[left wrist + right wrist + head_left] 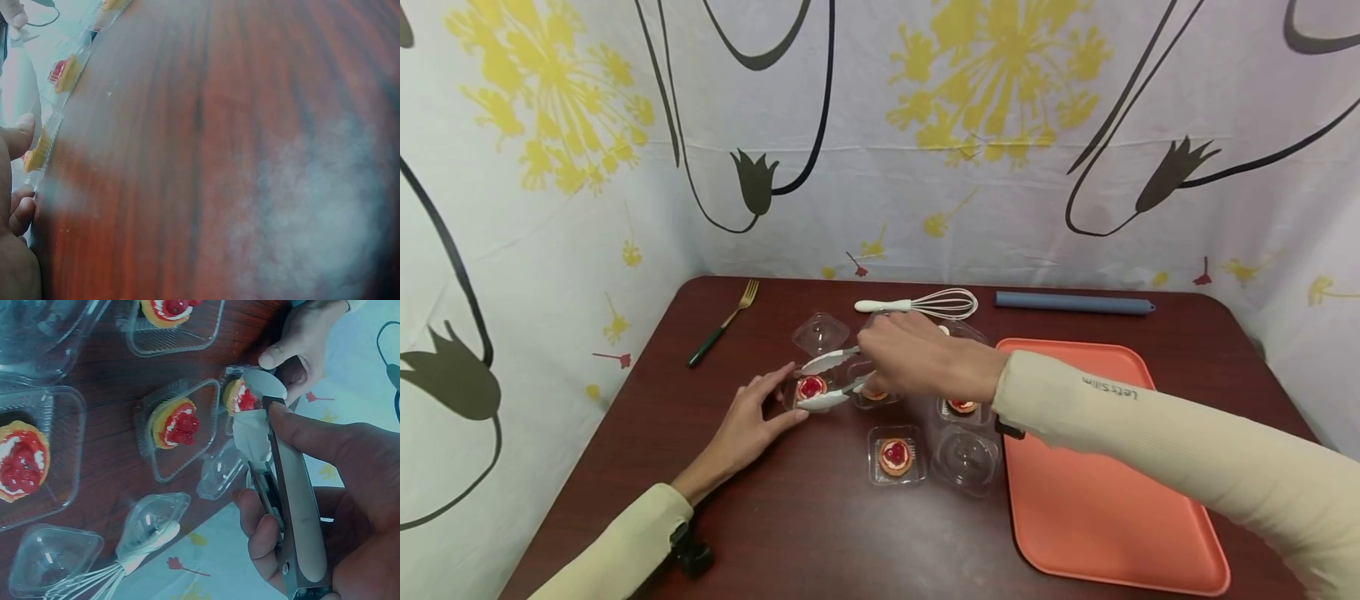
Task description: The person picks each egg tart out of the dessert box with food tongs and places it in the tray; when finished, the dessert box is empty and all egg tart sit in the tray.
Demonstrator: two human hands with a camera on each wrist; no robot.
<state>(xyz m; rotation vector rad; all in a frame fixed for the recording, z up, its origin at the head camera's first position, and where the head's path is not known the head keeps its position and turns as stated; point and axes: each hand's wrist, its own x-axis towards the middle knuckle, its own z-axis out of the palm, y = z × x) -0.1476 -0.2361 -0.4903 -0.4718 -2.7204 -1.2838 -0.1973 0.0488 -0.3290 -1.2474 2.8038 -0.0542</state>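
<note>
My right hand point(910, 354) grips a pair of tongs point(297, 512), metal-sided with pale tips. The tongs' spread tips stand on either side of a small red-topped fruit tart point(811, 387). That tart sits in an open clear plastic container point(789, 395) at the left of the group. My left hand point(741, 429) holds this container, fingers at its far side and thumb at its near side. In the left wrist view, the thumb point(22, 131) lies beside the tart and the tongs. A second boxed tart point(178, 425) is close to the tongs, partly hidden by my right hand in the head view.
Another tart point(895, 457) stands nearer in its container, and one more point(962, 406) by my right sleeve. Clear lids point(966, 458) spread around them. An orange tray point(1105, 508) lies right. Behind are a fork point(722, 327), a whisk point(917, 304) and a blue-grey bar point(1075, 303).
</note>
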